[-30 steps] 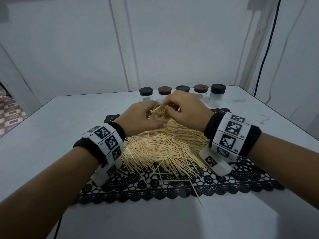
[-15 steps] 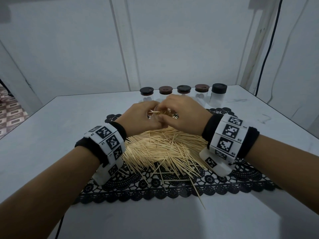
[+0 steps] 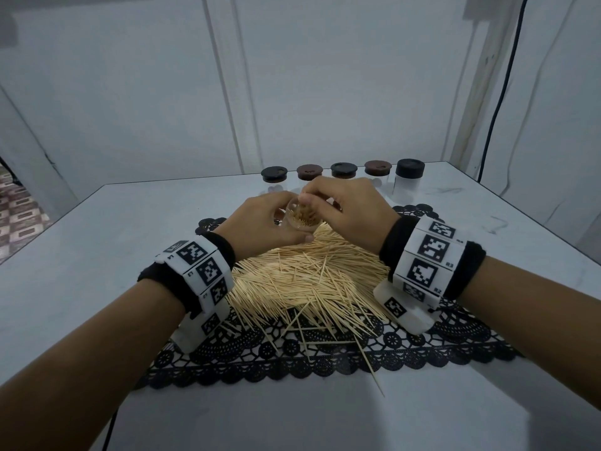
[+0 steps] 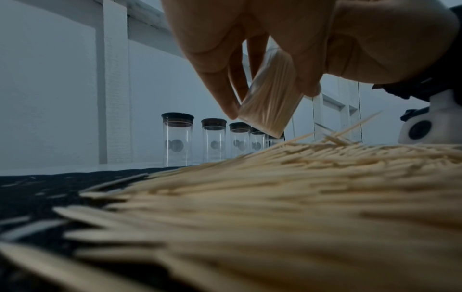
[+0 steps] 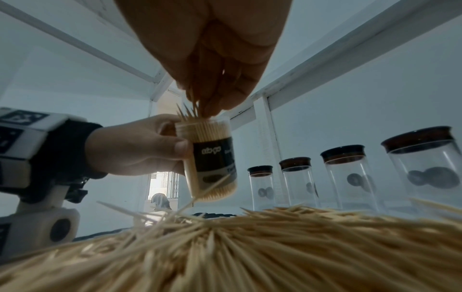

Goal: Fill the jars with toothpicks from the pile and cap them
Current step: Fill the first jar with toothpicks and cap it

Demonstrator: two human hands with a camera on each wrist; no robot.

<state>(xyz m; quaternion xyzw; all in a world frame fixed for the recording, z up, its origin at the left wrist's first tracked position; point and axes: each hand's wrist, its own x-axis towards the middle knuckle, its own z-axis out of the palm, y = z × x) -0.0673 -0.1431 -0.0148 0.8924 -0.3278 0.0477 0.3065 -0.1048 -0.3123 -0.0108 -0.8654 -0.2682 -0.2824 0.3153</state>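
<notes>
- I am holding the small clear jar point(image 5: 211, 158) in my left hand point(image 3: 263, 222), thumb and fingers wrapped round its labelled wall, lifted just above the far edge of the toothpick pile point(image 3: 309, 281) and tilted a little.
- My right hand point(image 3: 351, 213) is sitting directly over the jar's open mouth, fingertips point(image 5: 212, 106) bunched narrowly round a small tuft of toothpicks point(image 5: 190, 113) that is going in from the top.
- The jar is already looking packed nearly to the rim, so I am judging this as the last top-up before capping.
- The risk I am watching: a tight fill could stop the tuft from seating, and tips left standing proud would block a cap or splay over the rim and drop back onto the pile below my hands.
- The tilt is another worry; leaning it further while pressing could let sticks slide out, or the smooth wall could slip in my left grip.
- Five capped jars point(image 3: 341, 172) are standing in a row beyond both hands; from the wrist views they are holding no toothpicks, so most of the filling is still waiting.
- I cannot tell where this jar's own cap is lying.
</notes>
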